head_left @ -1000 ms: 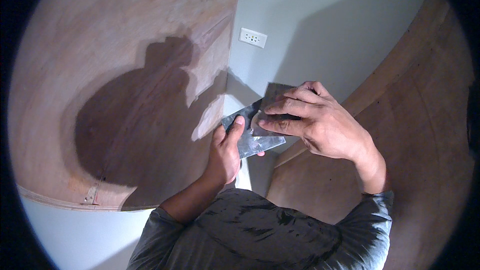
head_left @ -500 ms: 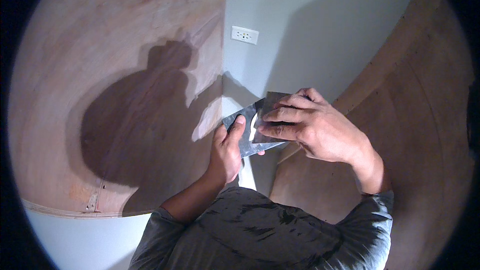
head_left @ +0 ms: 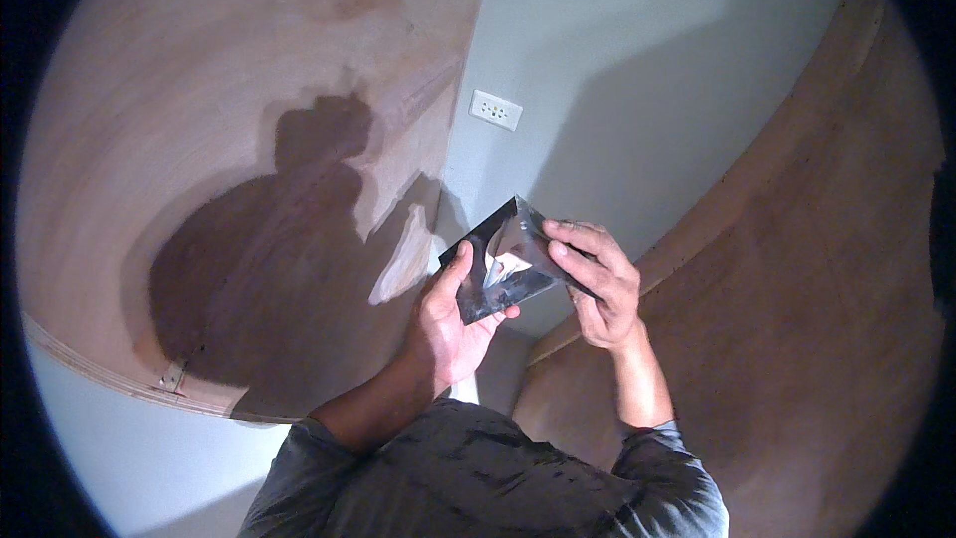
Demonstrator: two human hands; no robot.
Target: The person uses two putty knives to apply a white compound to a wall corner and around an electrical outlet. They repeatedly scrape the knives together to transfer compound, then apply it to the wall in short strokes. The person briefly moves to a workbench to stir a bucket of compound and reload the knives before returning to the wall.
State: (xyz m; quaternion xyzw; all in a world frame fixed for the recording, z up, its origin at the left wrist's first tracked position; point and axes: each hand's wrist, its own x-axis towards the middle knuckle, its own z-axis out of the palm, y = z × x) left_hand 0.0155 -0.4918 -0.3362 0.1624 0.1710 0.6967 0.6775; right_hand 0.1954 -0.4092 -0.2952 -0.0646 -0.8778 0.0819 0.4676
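Both hands are up in front of my chest, close together. My left hand (head_left: 453, 329) grips a flat dark metal plate (head_left: 516, 291), thumb on top and fingertips showing at its lower edge. In my right hand (head_left: 603, 284) is a thin dark metal scraper blade (head_left: 546, 257), pinched between fingers on top and a thumb below. The scraper is tilted against the plate's face. A smear of white paste (head_left: 506, 264) shows on the plate beside the scraper's edge.
A large brown wooden panel (head_left: 239, 60) fills the left, with my shadow across it. Beyond my hands is a pale wall (head_left: 617, 60) with a white power outlet (head_left: 495, 111). Another brown wooden panel (head_left: 777, 339) with a curved edge stands at the right.
My right hand has lowered and turned, tipping the scraper from lying nearly flat over the plate to a steeper angle. The view has shifted slightly.
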